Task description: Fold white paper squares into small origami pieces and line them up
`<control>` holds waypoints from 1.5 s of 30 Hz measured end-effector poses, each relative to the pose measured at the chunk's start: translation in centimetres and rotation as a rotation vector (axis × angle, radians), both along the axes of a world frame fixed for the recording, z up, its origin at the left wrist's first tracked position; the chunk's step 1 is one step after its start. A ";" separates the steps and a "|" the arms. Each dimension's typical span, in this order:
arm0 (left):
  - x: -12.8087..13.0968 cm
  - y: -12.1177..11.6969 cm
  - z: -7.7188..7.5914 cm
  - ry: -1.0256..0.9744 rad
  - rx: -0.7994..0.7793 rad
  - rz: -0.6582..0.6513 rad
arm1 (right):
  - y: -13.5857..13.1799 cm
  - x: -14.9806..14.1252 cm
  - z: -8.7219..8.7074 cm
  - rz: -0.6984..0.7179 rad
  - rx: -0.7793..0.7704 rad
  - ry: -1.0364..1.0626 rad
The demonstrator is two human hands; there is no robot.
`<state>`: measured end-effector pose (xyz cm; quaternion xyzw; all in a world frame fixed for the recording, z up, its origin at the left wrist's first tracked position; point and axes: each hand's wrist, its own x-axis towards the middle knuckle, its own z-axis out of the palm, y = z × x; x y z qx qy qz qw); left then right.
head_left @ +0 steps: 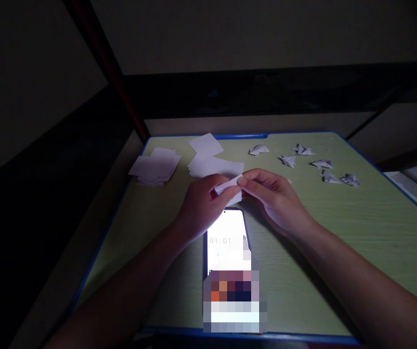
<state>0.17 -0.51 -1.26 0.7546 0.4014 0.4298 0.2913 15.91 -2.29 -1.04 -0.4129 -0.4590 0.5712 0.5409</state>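
Between my two hands, above the top end of a lit phone (pixel 226 232), is a small folded piece of white paper (pixel 234 198). My left hand (pixel 204 196) grips its left side, the thumb lying across the front. At the upper right corner, my right hand (pixel 271 196) pinches the paper between thumb and fingertips. Both hands are closed on it, and some fingers are hidden behind the sheet. The phone lies on the table and shows timer digits; its lower part is blurred out.
Stacks of white paper squares (pixel 153 167) and more loose sheets (pixel 206 145) lie at the back left of the green table (pixel 339 252), which has a blue edge. Several small folded paper figures (pixel 302 149) sit at the back right. A wall stands behind.
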 end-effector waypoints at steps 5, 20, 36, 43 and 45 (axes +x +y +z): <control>0.0 0.1 0.0 -0.018 -0.040 0.025 | 0.1 0.1 -0.1 0.020 0.012 -0.032; 0.3 0.0 0.6 -0.163 -0.033 -0.001 | -0.4 -0.2 0.4 0.037 0.111 -0.312; 0.2 0.3 0.6 -0.210 -0.068 0.060 | -0.5 -0.3 -0.1 0.067 0.110 -0.342; 0.2 0.3 0.6 -0.230 -0.103 0.041 | -0.7 -0.3 0.1 0.094 0.134 -0.314; 0.2 0.4 0.6 -0.246 -0.113 0.028 | -0.7 -0.4 0.2 0.090 0.121 -0.317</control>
